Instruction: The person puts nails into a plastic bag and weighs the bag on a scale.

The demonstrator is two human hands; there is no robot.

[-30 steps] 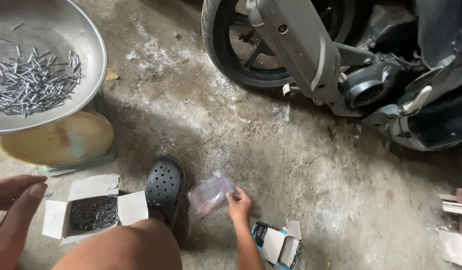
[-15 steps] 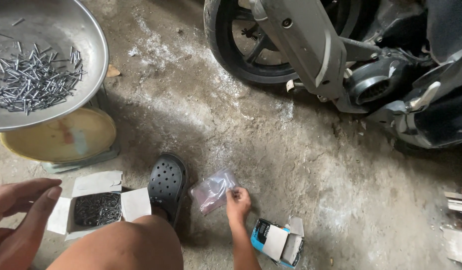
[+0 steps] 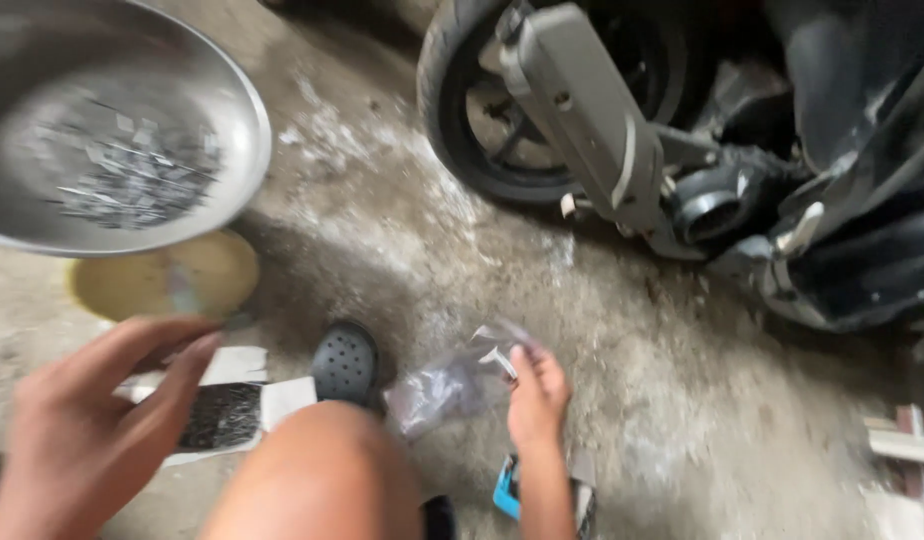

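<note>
The left hand [image 3: 92, 420] has come up and forward since half a second back, now looming large at the lower left of the frame, and the whole view has swung closer and blurrier. The right hand [image 3: 537, 400] has lifted the clear plastic bag [image 3: 447, 385] a touch higher off the concrete floor [image 3: 402, 250].

That right-hand grip is pinched onto the bag's upper corner, thumb and fingers closed on the film, the bag trailing down and left toward the bare knee [image 3: 322, 470]. The left hand is spread wide, fingers loose, holding nothing, hovering just above the open cardboard box of small dark nails [image 3: 222, 415]. So the bag lies to the right of that open hand, its long axis slanting from upper right to lower left, with the knee and the black clog [image 3: 345, 362] between them.

The metal pan of loose nails [image 3: 132, 170] sits upper left, its contents smeared by motion. The blue carton [image 3: 507, 490] hides behind the right wrist, and the scooter wheel [image 3: 512, 120] is cut off at the top.
</note>
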